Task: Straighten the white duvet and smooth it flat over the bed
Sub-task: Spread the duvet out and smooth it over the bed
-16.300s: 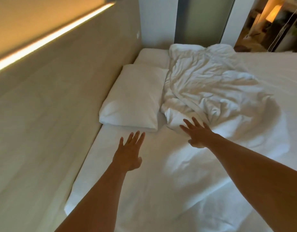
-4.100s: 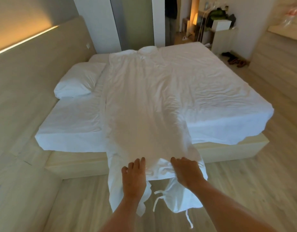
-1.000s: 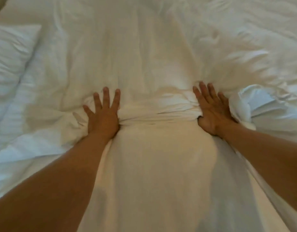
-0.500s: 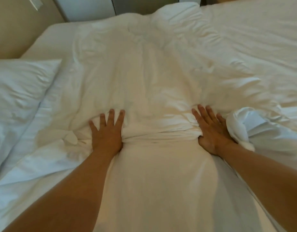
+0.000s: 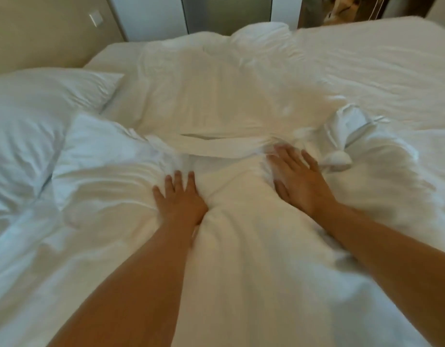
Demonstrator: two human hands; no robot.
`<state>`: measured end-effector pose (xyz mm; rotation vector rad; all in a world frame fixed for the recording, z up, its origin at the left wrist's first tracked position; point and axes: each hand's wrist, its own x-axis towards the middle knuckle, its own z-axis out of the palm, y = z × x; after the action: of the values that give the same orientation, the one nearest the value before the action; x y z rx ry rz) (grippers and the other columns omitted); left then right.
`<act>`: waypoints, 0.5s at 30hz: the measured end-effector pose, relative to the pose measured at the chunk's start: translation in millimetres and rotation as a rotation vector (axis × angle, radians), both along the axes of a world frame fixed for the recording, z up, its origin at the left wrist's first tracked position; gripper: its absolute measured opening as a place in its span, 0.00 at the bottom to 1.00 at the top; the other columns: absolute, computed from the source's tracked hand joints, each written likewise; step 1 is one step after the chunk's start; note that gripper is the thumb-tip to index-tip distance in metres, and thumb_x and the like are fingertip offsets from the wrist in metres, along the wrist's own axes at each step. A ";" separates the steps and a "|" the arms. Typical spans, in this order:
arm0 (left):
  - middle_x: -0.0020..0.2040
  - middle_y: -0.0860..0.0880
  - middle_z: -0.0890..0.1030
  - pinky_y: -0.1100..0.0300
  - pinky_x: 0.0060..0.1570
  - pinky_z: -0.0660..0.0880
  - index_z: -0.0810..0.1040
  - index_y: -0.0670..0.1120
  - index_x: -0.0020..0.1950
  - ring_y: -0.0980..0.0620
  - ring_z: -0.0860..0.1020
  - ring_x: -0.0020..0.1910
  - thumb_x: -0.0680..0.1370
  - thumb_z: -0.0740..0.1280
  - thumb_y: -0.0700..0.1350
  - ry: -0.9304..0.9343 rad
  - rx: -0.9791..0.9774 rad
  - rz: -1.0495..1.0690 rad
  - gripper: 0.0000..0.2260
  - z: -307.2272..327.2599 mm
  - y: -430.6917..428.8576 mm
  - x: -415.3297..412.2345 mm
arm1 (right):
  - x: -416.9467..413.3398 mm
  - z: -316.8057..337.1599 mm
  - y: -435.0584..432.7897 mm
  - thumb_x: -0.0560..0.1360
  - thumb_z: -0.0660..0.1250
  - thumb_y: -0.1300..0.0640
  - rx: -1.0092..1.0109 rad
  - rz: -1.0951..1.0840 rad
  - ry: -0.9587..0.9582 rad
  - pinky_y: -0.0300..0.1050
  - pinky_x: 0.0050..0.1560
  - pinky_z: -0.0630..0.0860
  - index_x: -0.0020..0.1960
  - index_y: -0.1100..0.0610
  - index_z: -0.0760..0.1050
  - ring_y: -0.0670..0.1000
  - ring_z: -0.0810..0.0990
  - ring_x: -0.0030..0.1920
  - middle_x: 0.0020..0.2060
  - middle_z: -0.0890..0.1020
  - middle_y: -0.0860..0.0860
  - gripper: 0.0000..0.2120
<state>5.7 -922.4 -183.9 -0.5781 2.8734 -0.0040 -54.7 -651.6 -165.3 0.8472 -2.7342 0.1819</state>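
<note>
The white duvet [image 5: 216, 101] lies lengthwise down the middle of the bed [image 5: 381, 66], wrinkled, with a folded ridge across it just beyond my fingertips. My left hand [image 5: 180, 199] presses flat on the duvet with straight fingers, left of a raised fold. My right hand [image 5: 297, 180] also lies flat with fingers spread, pressing the cloth to the right of that fold. A bunched corner of the duvet [image 5: 346, 136] sticks up to the right of my right hand.
A white pillow [image 5: 38, 116] lies at the left against the beige headboard wall [image 5: 41, 33], which carries a light switch [image 5: 96, 17]. A door panel [image 5: 226, 11] stands beyond the far side of the bed. The mattress sheet extends to the right.
Both hands have slid forward over the duvet and come closer together, pushing the fold ahead. The camera has tilted up, and more wall shows.
</note>
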 end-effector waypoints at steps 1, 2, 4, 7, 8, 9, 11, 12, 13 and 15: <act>0.79 0.49 0.38 0.37 0.72 0.39 0.39 0.54 0.79 0.45 0.40 0.78 0.80 0.45 0.58 -0.043 0.004 -0.008 0.29 3.2 6.2 6.6 | 18.5 1.5 4.6 0.75 0.50 0.48 0.016 0.021 -0.086 0.52 0.73 0.50 0.74 0.51 0.64 0.53 0.60 0.76 0.76 0.63 0.52 0.28; 0.79 0.49 0.38 0.37 0.72 0.39 0.39 0.53 0.79 0.45 0.39 0.78 0.80 0.44 0.58 -0.073 0.029 -0.028 0.29 5.3 12.1 15.8 | 35.0 1.0 10.7 0.76 0.45 0.45 0.048 0.016 -0.188 0.53 0.74 0.49 0.76 0.48 0.61 0.52 0.58 0.77 0.77 0.61 0.50 0.29; 0.79 0.50 0.39 0.38 0.73 0.40 0.40 0.53 0.79 0.47 0.39 0.78 0.81 0.43 0.56 -0.116 0.100 -0.078 0.27 11.6 19.7 40.2 | 61.4 -0.2 24.5 0.76 0.39 0.40 0.143 -0.073 -0.388 0.54 0.74 0.47 0.78 0.44 0.51 0.51 0.50 0.78 0.79 0.53 0.48 0.31; 0.80 0.51 0.40 0.41 0.74 0.41 0.41 0.53 0.79 0.49 0.40 0.78 0.82 0.44 0.55 -0.169 0.152 -0.159 0.26 26.6 30.4 79.6 | 89.6 4.3 43.1 0.82 0.44 0.42 0.218 -0.163 -0.485 0.57 0.74 0.46 0.79 0.45 0.44 0.54 0.44 0.78 0.79 0.46 0.49 0.27; 0.80 0.51 0.40 0.41 0.74 0.42 0.41 0.53 0.79 0.50 0.41 0.78 0.82 0.44 0.54 -0.184 0.153 -0.193 0.26 30.3 34.5 94.4 | 100.0 8.8 46.7 0.82 0.45 0.43 0.220 -0.162 -0.506 0.58 0.75 0.46 0.79 0.46 0.43 0.54 0.43 0.78 0.79 0.45 0.50 0.27; 0.80 0.51 0.41 0.42 0.74 0.43 0.41 0.53 0.79 0.50 0.41 0.78 0.83 0.44 0.54 -0.194 0.150 -0.232 0.26 35.9 39.3 113.8 | 114.2 15.1 50.3 0.82 0.45 0.44 0.221 -0.167 -0.537 0.58 0.75 0.46 0.79 0.46 0.43 0.54 0.43 0.78 0.79 0.44 0.50 0.27; 0.80 0.51 0.43 0.43 0.75 0.45 0.43 0.53 0.79 0.50 0.44 0.78 0.83 0.45 0.53 -0.153 0.146 -0.294 0.25 40.4 44.4 151.9 | 139.5 20.3 56.0 0.82 0.47 0.45 0.212 -0.172 -0.562 0.59 0.75 0.47 0.79 0.46 0.42 0.55 0.44 0.78 0.79 0.44 0.49 0.27; 0.80 0.51 0.44 0.44 0.75 0.46 0.44 0.53 0.79 0.50 0.45 0.78 0.83 0.44 0.53 -0.121 0.148 -0.314 0.25 43.8 45.5 172.6 | 154.6 23.4 60.0 0.82 0.48 0.46 0.206 -0.170 -0.550 0.60 0.74 0.48 0.79 0.45 0.42 0.55 0.46 0.78 0.79 0.45 0.50 0.28; 0.80 0.51 0.45 0.45 0.75 0.46 0.45 0.53 0.79 0.50 0.45 0.78 0.82 0.44 0.54 -0.094 0.157 -0.332 0.25 47.2 46.4 193.5 | 170.3 28.7 64.9 0.81 0.49 0.47 0.202 -0.164 -0.541 0.60 0.74 0.48 0.79 0.45 0.42 0.55 0.47 0.78 0.79 0.47 0.50 0.29; 0.80 0.52 0.44 0.46 0.75 0.46 0.44 0.53 0.79 0.52 0.44 0.78 0.79 0.40 0.59 -0.084 0.195 -0.362 0.29 54.9 50.3 239.5 | 202.2 39.5 75.6 0.80 0.51 0.48 0.208 -0.133 -0.537 0.60 0.74 0.49 0.79 0.44 0.43 0.55 0.49 0.78 0.79 0.48 0.51 0.30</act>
<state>245.2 -872.2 -129.0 -0.0191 2.8091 0.1877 147.5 -576.0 -125.8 0.7471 -3.3492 0.1100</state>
